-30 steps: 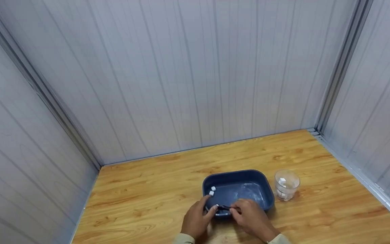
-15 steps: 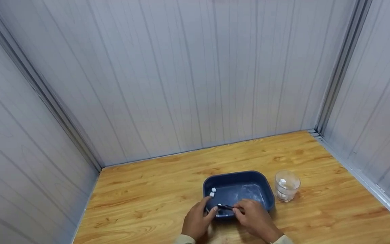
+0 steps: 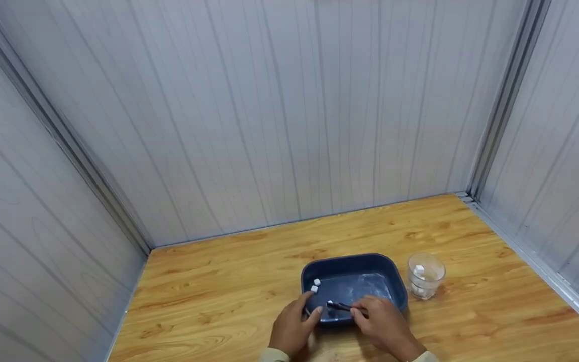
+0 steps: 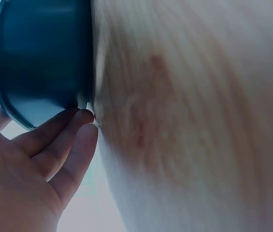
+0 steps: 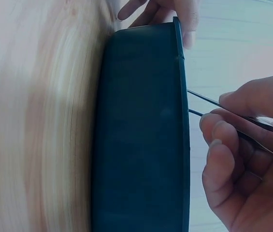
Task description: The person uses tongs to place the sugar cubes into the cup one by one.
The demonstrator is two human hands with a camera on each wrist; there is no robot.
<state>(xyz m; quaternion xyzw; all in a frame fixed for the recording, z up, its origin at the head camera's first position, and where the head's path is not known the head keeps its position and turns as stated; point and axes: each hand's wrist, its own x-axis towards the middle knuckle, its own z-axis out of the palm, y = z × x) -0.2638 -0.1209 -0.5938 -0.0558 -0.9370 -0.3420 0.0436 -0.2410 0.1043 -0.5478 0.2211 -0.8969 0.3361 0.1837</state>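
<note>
Left hand: at the basin's near left corner, thumb and index finger over the rim, the other fingers against the outer wall; clamped on the basin.
Right hand: at the near side of the basin, thumb and fingers together on the tweezers.
Tweezers: dark, two slim arms, tips pointing left, reaching over the basin's near part.
Cube at the tips: a small white piece at the tweezers' ends; how firmly it is gripped, I cannot tell.
Basin: dark blue, rounded corners, upright on the worktop, pale smears on its floor.
Loose cubes: two, white, inside the basin at its left end, one close to the left index fingertip.
Glass: clear, upright, just right of the basin.
Cubes in the glass: white, one high up, others lower; exact count unclear.
Walls: pale ribbed panels around the worktop.
</note>
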